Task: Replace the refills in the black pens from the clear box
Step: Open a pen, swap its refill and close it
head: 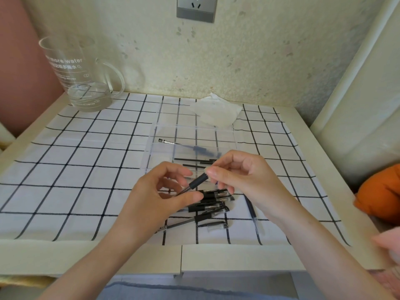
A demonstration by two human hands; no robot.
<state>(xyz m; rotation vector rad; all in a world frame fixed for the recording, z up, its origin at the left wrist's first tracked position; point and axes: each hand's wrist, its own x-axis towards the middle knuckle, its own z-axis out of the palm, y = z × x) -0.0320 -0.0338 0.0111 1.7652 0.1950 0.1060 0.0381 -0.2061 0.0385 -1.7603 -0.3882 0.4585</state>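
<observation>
Pinching one black-gripped, clear-barrelled pen (197, 181) from both ends, I have my left hand (160, 198) closed on the clear barrel and my right hand (242, 178) closed on the black rubber end. It hangs just above the heap of black pens (213, 203) on the white, black-checked cloth (86, 169), in front of the clear plastic box (190, 128) holding thin black refills (192, 165).

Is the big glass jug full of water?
Almost empty: the clear glass jug holds only shallow water at its bottom.
</observation>
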